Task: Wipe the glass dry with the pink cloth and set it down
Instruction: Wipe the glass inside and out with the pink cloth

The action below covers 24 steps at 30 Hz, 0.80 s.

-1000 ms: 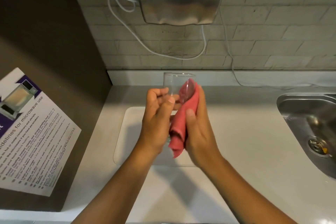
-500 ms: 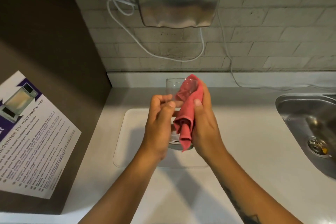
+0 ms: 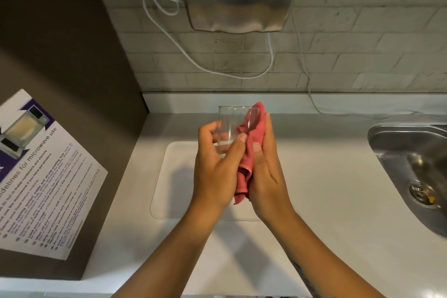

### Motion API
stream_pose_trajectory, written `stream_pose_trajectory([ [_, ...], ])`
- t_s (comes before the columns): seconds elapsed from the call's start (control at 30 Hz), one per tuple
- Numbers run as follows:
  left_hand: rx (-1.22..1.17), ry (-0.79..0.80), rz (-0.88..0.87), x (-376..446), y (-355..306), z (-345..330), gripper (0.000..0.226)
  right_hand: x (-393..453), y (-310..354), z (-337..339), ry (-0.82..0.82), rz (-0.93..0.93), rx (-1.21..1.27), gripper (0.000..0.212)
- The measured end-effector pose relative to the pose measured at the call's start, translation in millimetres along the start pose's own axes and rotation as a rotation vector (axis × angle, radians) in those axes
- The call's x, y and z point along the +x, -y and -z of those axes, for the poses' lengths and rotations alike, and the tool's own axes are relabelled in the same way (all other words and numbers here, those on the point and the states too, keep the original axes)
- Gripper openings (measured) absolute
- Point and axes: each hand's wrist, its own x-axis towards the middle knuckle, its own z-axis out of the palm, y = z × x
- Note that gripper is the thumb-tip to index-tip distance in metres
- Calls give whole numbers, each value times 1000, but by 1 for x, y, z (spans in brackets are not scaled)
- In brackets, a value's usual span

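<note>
Clear glass (image 3: 233,126), held upright in the air above the white surface (image 3: 326,176), mouth uppermost and long axis close to vertical with a slight lean away from the viewer. Its base is hidden behind the fingers; whether water remains on it cannot be told. The left hand (image 3: 217,167) is wrapped around the lower half of the glass, fingers curled on the far and left sides, thumb crossing the near side. The pink cloth (image 3: 251,152) lies pressed against the right wall of the glass, its upper fold reaching the rim and its loose tail hanging down between the two palms. The right hand (image 3: 266,172) is closed flat on the cloth, fingers extended upward along the glass and thumb pinning the fabric from the near side. The glass thus sits between the hands, the left bearing it and the right rubbing. Directly beneath lies a pale rectangular mat (image 3: 174,181), set into or resting on the surface; the steel sink (image 3: 396,143) lies well apart to the right. Judged step: wiping under way, setting down not yet begun. The likely release point is straight down onto the mat, with the left hand alone lowering the glass along its own axis.
</note>
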Motion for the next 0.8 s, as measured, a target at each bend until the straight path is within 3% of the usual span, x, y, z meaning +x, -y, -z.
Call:
stream_pose_trajectory([
  [0.17, -161, 27, 91, 16, -2, 10, 50, -28, -9, -6, 110, 30, -68, 64],
  [0.37, -157, 97, 115, 10, 8, 7, 30, 8, 6, 1, 32, -34, 46, 58],
  [0.63, -152, 56, 38, 32, -4, 15, 39, -26, -8, -14, 88, 3, -57, 67],
  [0.8, -148, 101, 41, 27, 2, 6, 46, 12, 9, -2, 7, -41, 3, 60],
])
